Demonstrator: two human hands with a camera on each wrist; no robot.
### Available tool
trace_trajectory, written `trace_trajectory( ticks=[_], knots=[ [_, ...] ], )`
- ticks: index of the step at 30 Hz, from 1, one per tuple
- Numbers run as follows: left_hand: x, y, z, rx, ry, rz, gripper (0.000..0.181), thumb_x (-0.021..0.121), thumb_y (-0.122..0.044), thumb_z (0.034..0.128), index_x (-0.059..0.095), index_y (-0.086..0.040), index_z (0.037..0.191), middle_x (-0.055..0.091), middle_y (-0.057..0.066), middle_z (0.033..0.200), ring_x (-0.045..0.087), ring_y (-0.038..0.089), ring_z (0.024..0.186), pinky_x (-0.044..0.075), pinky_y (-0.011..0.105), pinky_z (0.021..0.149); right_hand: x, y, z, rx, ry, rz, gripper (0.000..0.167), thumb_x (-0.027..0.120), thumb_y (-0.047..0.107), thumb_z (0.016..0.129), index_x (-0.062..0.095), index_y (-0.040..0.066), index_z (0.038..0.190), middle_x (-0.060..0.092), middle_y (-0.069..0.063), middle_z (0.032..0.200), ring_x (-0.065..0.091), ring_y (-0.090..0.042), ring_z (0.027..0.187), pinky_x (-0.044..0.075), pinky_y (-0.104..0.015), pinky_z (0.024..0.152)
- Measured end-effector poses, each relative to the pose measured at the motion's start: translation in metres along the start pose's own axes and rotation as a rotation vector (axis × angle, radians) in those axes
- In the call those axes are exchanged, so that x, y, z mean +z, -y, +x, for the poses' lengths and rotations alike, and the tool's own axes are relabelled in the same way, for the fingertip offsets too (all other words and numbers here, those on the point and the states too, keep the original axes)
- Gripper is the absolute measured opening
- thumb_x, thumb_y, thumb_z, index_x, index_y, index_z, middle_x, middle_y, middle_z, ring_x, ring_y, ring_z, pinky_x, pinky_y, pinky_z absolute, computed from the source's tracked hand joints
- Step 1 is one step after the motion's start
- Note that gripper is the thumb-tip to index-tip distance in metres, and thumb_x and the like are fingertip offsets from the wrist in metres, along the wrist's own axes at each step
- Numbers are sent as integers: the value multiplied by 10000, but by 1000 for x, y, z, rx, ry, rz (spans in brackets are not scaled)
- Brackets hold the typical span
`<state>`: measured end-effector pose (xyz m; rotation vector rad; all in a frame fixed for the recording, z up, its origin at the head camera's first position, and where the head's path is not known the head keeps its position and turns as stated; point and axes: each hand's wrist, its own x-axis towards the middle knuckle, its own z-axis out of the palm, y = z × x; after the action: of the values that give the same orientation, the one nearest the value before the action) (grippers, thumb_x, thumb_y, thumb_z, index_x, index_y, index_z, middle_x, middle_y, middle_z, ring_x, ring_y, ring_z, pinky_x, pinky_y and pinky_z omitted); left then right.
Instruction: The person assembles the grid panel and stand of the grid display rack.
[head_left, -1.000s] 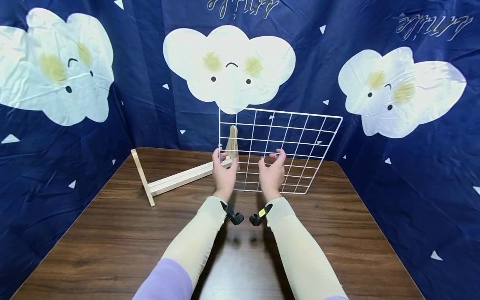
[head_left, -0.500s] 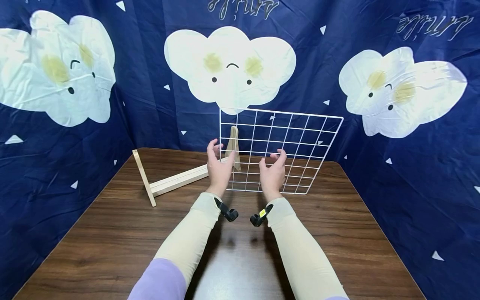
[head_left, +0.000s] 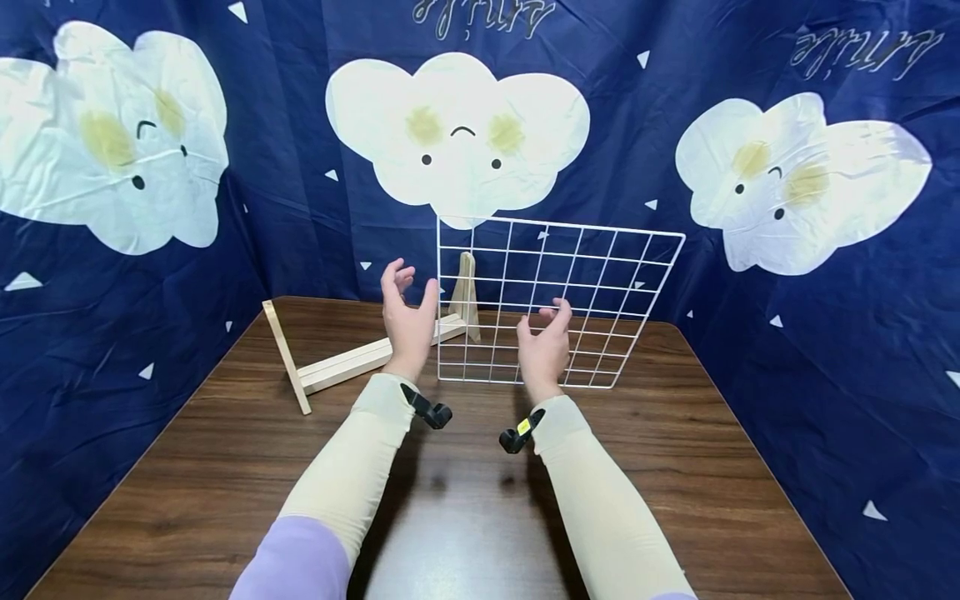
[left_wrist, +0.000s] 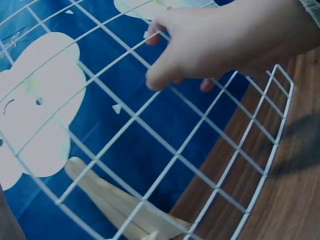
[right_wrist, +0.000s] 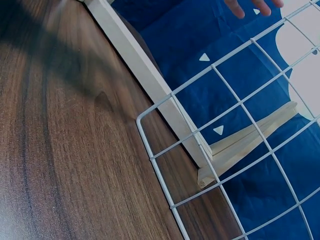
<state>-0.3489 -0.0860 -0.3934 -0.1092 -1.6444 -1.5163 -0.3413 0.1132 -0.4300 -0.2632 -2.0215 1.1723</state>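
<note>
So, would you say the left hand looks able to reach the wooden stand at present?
Likely yes: the left hand holds nothing, and much of the wooden stand shows clear of the white wire grid, which crosses only its right end.

Right grip [left_wrist: 192, 45] apparently holds grid [left_wrist: 176, 154]

The person wears long sleeves in two colours: a wrinkled cream fabric left sleeve [head_left: 333, 475] turns to a plain lilac upper section [head_left: 296, 558], and the matching cream fabric right sleeve [head_left: 611, 500] shows a sliver of lilac. Both end in paler cuffs [head_left: 381, 394]. A small black knob-ended left wrist camera [head_left: 429, 408] pairs with a black right wrist camera [head_left: 517, 435] bearing a yellow label [head_left: 523, 426].
</note>
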Motion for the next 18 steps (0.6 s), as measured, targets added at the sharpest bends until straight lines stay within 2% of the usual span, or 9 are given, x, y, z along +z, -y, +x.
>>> trace_trajectory(
  ticks=[7,13,16,18],
  knots=[
    [-19,-7,24,17,-31,2,526,708,-249,935,495,-145,1404,620,80,1292,547,193,1248,364,364,1076,3,-2,1,3,3,11,610,751,257,871,432,218,1390,698,-56,1165,670,-332,940,452,-478,641],
    [-38,-15,45,11,-89,-3,517,711,-204,933,498,-144,1400,620,55,1278,547,149,1242,350,327,1052,2,-2,1,8,2,-1,615,743,282,873,430,221,1399,698,-40,1166,667,-297,948,460,-471,652],
    [-48,-20,53,1,-125,-6,516,696,-156,934,488,-107,1403,616,85,1283,545,186,1248,339,308,1037,2,-2,1,10,2,-19,619,745,292,873,429,228,1401,693,0,1155,663,-269,920,462,-460,642],
    [-54,-29,56,3,-148,-4,507,682,-128,934,485,-80,1399,615,104,1284,543,224,1255,337,303,1037,2,-2,0,9,4,-25,622,747,294,873,429,228,1403,688,20,1144,663,-266,905,463,-455,633]
  ],
)
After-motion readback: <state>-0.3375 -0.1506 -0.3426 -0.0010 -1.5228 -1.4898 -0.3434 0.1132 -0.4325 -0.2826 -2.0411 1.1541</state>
